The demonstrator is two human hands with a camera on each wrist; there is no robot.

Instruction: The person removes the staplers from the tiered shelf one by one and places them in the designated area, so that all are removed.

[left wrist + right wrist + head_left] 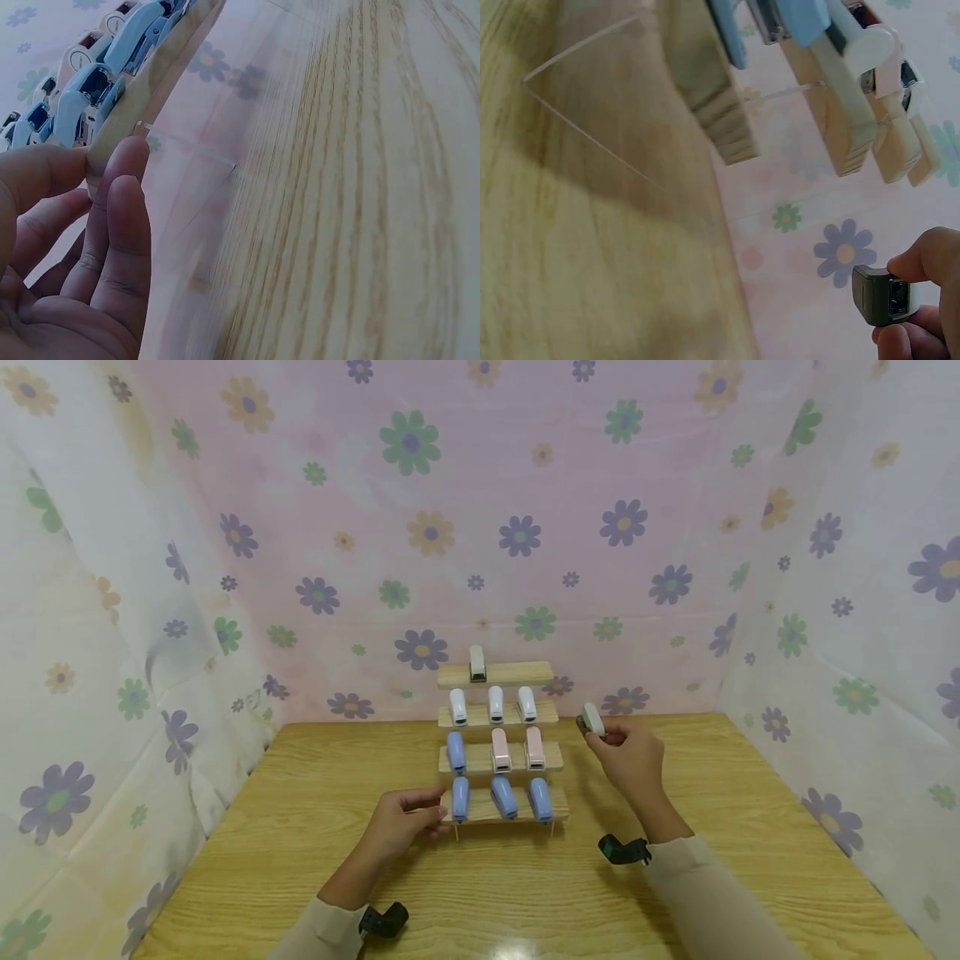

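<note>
My right hand (633, 762) pinches a small white stapler with a dark base (593, 719), to the right of a tiered wooden rack (519, 673). In the right wrist view, thumb and fingers grip this stapler (870, 295) from one end. My left hand (392, 828) holds the left end of the rack's lowest board (112, 127) between thumb and fingers. On the tiers stand small staplers: one white stapler (477, 662) on top, three white ones below, then a blue stapler (456, 752) beside two pink staplers (500, 749), and three blue ones at the bottom.
Thin clear supports (592, 139) carry the boards. The rack stands on a wood-grain table (337, 777), close to a flowered cloth backdrop (480, 485). More flowered cloth hangs at both sides. A black wrist mount (622, 850) sits at each sleeve.
</note>
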